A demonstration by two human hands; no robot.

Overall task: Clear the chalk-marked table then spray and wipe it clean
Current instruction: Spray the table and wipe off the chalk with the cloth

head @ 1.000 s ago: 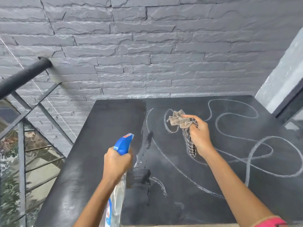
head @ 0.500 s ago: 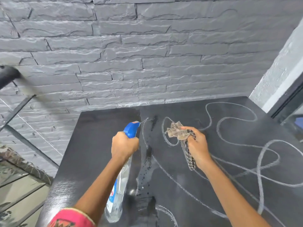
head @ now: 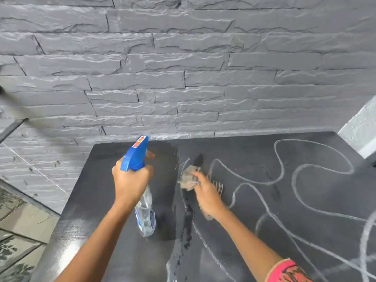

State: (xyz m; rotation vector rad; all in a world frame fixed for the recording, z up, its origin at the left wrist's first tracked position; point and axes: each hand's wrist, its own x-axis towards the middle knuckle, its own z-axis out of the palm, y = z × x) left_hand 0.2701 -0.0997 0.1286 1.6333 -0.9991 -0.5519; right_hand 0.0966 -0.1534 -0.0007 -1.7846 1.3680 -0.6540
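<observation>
- Spraying and wiping are both in progress. Clearing is judged complete, since the only items seen over the tabletop (head: 97, 200) are the two being held.
- Left grip (head: 130, 182): fingers are curled round the neck of the spray bottle (head: 145, 216), with one finger forward at the trigger. The bottle is held upright above the left part of the tabletop, its blue nozzle aimed toward the wall (head: 183, 78).
- Right grip (head: 207, 196): it holds a crumpled cloth (head: 188, 178) low over the surface, just right of the bottle, at the left end of the chalk lines (head: 293, 178). Blur hides whether the cloth is actually touching.
- Done so far: the left part of the tabletop shows no chalk and reflects light. A wet streak (head: 189, 216) with droplets runs toward the near edge between the two grips.
- Remaining: chalk loops cover the middle and right of the tabletop — unbroken and apparently dry.
- Assessment: the task is at an early stage of cleaning — most of the marked area awaits spray and cloth.
</observation>
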